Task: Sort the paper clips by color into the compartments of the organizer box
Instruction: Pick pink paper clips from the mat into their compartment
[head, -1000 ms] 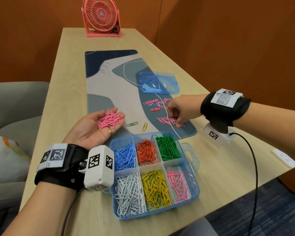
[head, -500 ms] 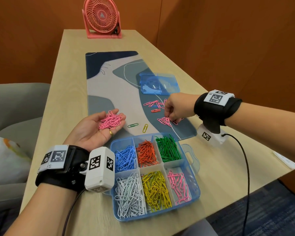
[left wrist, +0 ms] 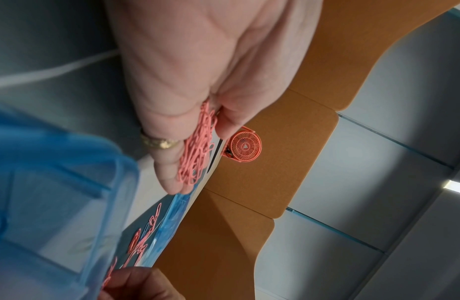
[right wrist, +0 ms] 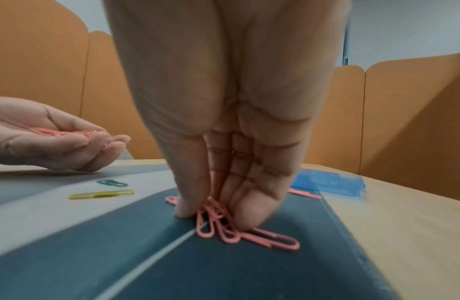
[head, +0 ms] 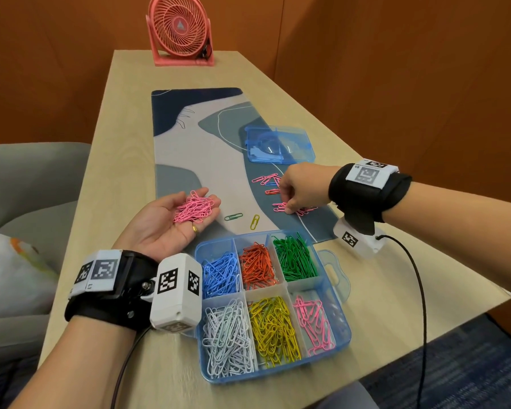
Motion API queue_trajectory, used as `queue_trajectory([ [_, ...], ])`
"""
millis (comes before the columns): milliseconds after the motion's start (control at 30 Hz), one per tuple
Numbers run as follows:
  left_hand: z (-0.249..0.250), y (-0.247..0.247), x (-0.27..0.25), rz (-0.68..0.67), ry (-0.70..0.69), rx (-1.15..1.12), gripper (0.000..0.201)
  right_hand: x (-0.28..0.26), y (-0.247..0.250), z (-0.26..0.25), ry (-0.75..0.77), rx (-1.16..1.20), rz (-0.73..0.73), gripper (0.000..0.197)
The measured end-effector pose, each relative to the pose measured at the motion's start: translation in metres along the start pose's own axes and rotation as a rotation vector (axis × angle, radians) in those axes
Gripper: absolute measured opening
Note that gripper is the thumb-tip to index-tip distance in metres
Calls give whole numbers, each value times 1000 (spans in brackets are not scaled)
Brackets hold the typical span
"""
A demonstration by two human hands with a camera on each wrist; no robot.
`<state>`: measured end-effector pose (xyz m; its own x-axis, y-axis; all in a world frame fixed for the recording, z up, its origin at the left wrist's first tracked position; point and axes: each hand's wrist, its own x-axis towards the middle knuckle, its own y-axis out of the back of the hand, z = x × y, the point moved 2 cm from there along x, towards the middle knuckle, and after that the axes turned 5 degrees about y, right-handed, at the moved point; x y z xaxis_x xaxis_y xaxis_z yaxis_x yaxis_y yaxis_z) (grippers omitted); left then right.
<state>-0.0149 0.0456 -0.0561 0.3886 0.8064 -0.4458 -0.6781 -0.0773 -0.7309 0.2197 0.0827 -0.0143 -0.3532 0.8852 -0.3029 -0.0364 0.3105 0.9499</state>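
My left hand lies palm up beside the blue organizer box, and a heap of pink paper clips rests on its relaxed fingers. My right hand reaches down onto the desk mat, thumb and fingertips pinching a small cluster of pink clips. More pink clips and an orange one lie just beyond it. A green clip and a yellow clip lie between the hands. The box's pink compartment is at its near right.
The box's other compartments hold blue, orange, green, white and yellow clips. Its clear blue lid lies on the mat behind my right hand. A pink fan stands at the table's far end. A grey sofa sits to the left.
My right hand has shifted left along the mat and drawn its fingers together on the nearer pink cluster. The left hand has held still with its heap.
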Motion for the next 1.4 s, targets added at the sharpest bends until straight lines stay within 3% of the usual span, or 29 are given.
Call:
queue_trajectory([
  [233, 0, 0, -1, -1, 4, -1, 36, 2, -2, -2, -9, 57, -94, 12],
  [400, 0, 1, 1, -1, -1, -6, 36, -1, 0, -8, 38, 19, -20, 4],
  [500, 0, 2, 2, 4, -7, 1, 36, -1, 1, -11, 48, 40, -4, 16],
  [700, 1, 3, 3, 8, -8, 15, 36, 3, 1, -9, 13, 143, -33, 10],
  [1000, 0, 4, 3, 27, -5, 22, 36, 2, 19, -14, 18, 180, -13, 21],
  [1233, -1, 2, 2, 45, 17, 1, 37, 15, 53, -84, 292, 179, 106, 8],
  [1400, -1, 1, 2, 23, 22, -25, 36, 31, 51, -125, 480, 40, 133, 16],
])
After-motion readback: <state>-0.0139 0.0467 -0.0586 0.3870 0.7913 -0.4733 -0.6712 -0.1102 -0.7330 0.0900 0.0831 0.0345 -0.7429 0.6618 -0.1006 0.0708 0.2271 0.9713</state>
